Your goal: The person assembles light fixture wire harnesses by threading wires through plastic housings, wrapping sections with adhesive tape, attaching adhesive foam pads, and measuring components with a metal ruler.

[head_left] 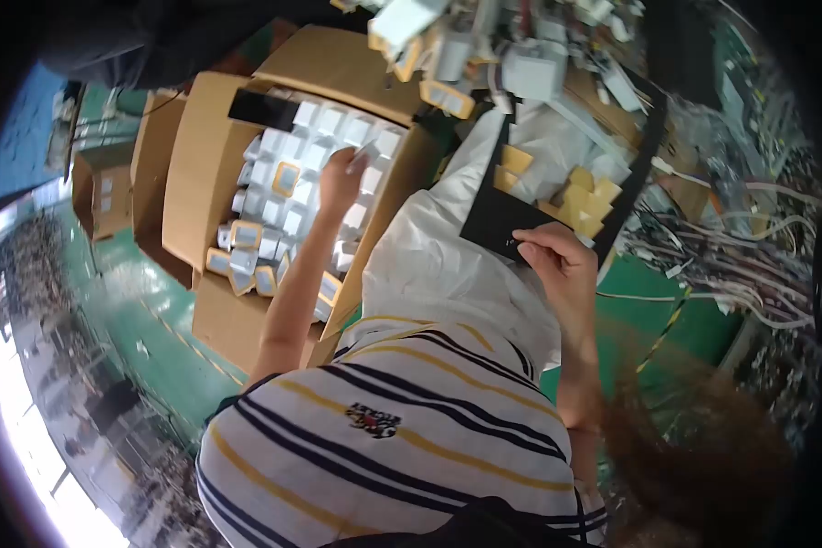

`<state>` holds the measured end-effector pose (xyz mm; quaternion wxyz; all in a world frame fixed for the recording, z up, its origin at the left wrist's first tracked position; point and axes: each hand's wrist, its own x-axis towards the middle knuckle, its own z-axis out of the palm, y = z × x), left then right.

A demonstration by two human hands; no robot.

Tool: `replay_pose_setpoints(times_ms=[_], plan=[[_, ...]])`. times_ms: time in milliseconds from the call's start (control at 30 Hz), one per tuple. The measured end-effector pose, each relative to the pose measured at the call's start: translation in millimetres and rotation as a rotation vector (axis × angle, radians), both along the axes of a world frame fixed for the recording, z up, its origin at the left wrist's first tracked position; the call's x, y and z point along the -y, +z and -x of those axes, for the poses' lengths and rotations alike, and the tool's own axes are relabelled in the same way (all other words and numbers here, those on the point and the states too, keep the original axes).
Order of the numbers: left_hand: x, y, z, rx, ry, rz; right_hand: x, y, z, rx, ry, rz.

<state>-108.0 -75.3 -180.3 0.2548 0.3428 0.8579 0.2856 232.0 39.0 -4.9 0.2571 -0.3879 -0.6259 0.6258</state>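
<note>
My left hand [340,185] is over the open cardboard box [192,173] at the left, its fingers closed round a small whitish piece [360,157]. Rows of white blocks [315,151] fill the box beneath it, some with yellow-framed faces [286,179]. My right hand [560,260] pinches the near edge of a black tray or sheet [495,219] that rests on my lap over white cloth [429,247]. Yellow pieces [580,201] lie on the black surface beyond my right hand.
A heap of white parts and cables [530,64] stands at the top. More tangled cables [740,219] lie at the right. Another cardboard box [105,187] is on the green floor [155,310] at the far left.
</note>
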Motion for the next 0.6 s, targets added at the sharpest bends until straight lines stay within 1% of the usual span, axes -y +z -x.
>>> replay_pose_setpoints(times_ms=[33,100,167,233,300,367,400,433,467,500,600], plan=[[-0.4,10.9,0.2,0.247,0.086,0.003,-1.2,0.2,-2.8,0.0,-0.028,0.003],[0.5,58.2,-19.7,1.14,0.24,-0.276,0.6,-2.4,-4.6,-0.014,-0.071,0.018],[-15.3,109.7,-60.2,1.722,0.185,-0.364,5.7,1.6,-2.4,-0.063,-0.087,-0.015],[-32.2,159.8,-101.5,1.862,0.151,-0.268,8.5,15.0,4.8,-0.134,-0.086,-0.072],[-45.4,180.9,-135.4,1.95,0.129,-0.257,10.5,27.6,9.1,-0.141,-0.095,-0.089],[-54.6,185.0,-152.2,1.989,0.105,-0.265,10.8,36.4,5.2,-0.103,-0.059,-0.109],[-58.2,185.3,-156.5,1.981,0.097,-0.281,12.1,38.1,1.8,-0.097,-0.12,-0.085],[-63.7,188.7,-160.5,1.967,0.088,-0.303,10.6,39.0,-1.4,-0.078,-0.165,-0.165],[-71.5,204.2,-166.7,1.897,0.064,-0.326,8.4,39.7,-4.3,-0.061,-0.208,-0.243],[-74.2,202.5,-168.7,1.901,0.065,-0.315,7.3,40.2,-6.5,-0.043,-0.252,-0.318],[-76.9,196.5,-174.8,1.904,0.069,-0.287,9.8,42.6,-12.3,-0.04,-0.314,-0.368]])
